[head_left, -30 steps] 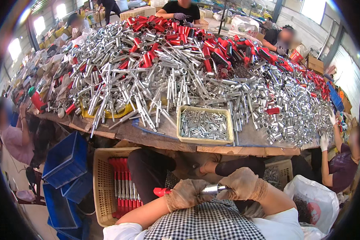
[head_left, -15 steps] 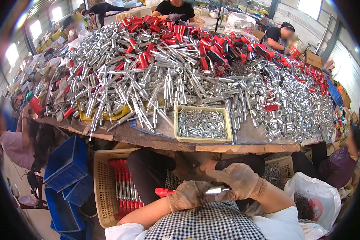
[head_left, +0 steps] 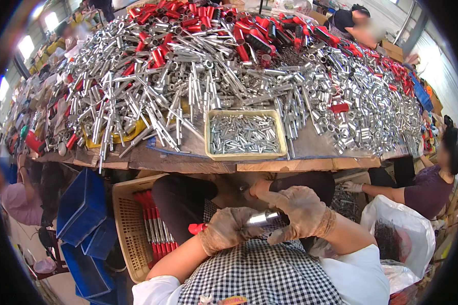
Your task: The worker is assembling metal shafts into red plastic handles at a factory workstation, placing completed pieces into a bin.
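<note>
Over my checked apron I hold a metal tool with a red end (head_left: 195, 229) and a shiny silver tube (head_left: 258, 220); its exact kind I cannot make out. My left hand (head_left: 228, 231), in a stained work glove, is wrapped round its middle, so the red end sticks out on the left and the tube on the right. My gloved right hand (head_left: 304, 213) curls round the dark far end of the tube, thumb above and fingers below. Both palms hide part of the tool.
Before me a table bears heaped silver tubes and red handles, with a cream tray (head_left: 247, 156) of small metal pins at its edge. A tan crate (head_left: 130, 249) of red-ended tools and blue bins (head_left: 84, 208) stand left; a white sack (head_left: 417, 229) stands right. Co-workers sit around.
The view has shifted, so the table sits higher in it. My right hand has opened out a little, showing more tube. At right, a co-worker's gloved hand has come to a crate of metal parts.
</note>
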Available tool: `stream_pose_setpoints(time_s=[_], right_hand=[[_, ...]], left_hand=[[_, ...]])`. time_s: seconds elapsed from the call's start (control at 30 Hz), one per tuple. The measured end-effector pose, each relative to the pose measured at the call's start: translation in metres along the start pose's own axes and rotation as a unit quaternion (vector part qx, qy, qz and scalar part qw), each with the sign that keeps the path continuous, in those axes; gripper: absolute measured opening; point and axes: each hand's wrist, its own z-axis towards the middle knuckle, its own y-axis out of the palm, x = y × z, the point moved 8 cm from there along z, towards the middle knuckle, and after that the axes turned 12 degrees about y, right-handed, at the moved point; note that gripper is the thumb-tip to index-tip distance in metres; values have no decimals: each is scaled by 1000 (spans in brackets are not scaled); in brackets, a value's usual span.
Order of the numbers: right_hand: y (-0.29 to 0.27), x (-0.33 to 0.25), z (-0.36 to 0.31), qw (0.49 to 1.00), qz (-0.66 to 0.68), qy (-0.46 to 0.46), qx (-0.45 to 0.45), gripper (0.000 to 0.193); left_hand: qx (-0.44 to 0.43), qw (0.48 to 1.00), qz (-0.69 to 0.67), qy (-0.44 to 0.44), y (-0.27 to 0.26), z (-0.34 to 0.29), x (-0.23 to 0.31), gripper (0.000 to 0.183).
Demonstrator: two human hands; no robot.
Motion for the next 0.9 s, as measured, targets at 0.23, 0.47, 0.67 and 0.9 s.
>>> stream_pose_setpoints(time_s=[0.23,0.47,0.67,0.9], right_hand=[[7,14,0,998,35,11,-58,49],[-12,3,3,993,52,-38,94,45],[20,34,-10,992,-58,-8,-113,58],[-10,21,-4,979,197,-56,12,57]], left_hand=[[-2,999,32,6,-4,7,9,43],[38,998,-56,11,1,18,10,41],[-60,993,17,-96,15,24,10,31],[-39,986,-158,18,18,38,28,27]])
